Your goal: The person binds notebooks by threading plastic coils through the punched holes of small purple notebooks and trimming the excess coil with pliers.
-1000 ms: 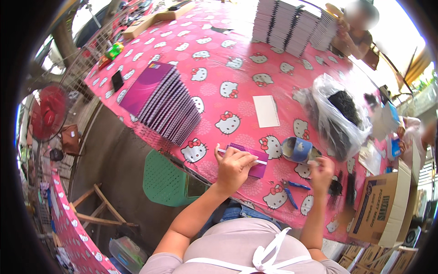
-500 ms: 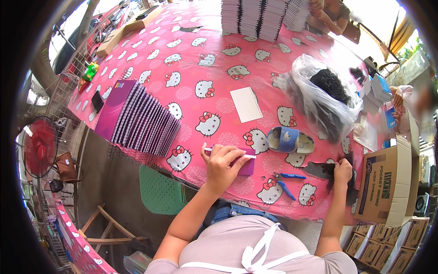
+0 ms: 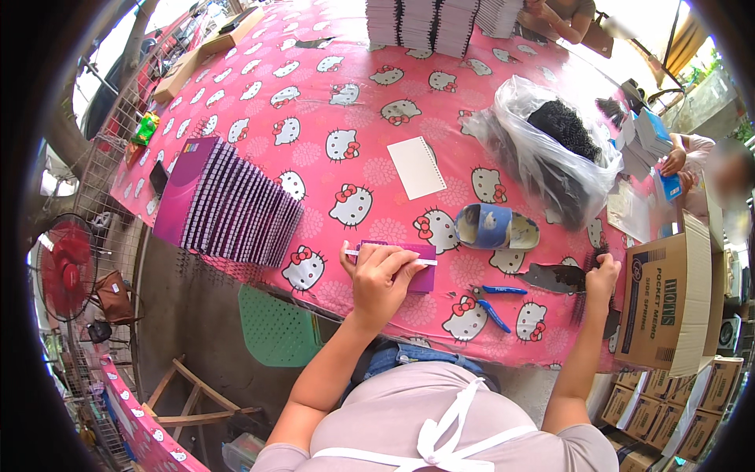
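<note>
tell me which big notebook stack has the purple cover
The one left of the left hand: its purple cover shows. The far stacks show pale page edges with black binding; the booklets at right show blue.

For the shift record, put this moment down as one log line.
left hand: fingers over purple notebook | right hand: at black coils | blue-handled pliers: lying on pink tablecloth, between hands
</note>
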The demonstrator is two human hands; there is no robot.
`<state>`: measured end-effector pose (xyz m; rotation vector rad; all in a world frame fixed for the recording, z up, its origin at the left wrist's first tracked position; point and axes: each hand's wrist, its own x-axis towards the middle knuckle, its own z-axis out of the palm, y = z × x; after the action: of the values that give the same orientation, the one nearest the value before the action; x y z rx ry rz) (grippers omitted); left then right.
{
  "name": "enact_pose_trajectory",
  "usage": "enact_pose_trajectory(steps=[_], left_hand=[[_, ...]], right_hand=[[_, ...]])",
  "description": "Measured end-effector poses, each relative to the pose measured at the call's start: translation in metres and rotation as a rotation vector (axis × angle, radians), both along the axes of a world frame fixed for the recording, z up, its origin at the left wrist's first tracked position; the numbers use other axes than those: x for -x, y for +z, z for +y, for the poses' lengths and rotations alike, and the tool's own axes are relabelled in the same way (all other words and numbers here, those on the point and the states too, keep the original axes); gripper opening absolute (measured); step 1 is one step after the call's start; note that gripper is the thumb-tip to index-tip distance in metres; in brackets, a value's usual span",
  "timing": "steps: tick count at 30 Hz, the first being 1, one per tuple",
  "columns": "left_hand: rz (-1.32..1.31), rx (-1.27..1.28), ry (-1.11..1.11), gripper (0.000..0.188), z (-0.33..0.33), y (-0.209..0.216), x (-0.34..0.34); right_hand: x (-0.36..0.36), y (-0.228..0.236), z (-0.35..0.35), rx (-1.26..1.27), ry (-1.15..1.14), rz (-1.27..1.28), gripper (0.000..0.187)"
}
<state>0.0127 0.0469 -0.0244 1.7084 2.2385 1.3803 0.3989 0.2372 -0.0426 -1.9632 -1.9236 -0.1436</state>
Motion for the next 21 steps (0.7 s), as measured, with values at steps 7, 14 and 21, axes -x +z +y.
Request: enact_pose_trajectory(steps=[7, 14, 21], left_hand=[[0.009, -0.001, -0.011, 0.017, -0.003, -0.003, 0.003], [0.021, 0.021, -0.038, 0.017, -0.005, -0.002, 0.005], [0.015, 0.015, -0.052, 0.016, -0.005, -0.001, 0.003]], right_hand=[[0.199, 0.045, -0.088, 0.249, 0.867, 0.705, 0.028], [0.224, 0.032, -0.085, 0.265, 0.952, 0.738, 0.025], [0.225, 0.039, -0.078, 0.696, 1.0, 0.821, 0.019]])
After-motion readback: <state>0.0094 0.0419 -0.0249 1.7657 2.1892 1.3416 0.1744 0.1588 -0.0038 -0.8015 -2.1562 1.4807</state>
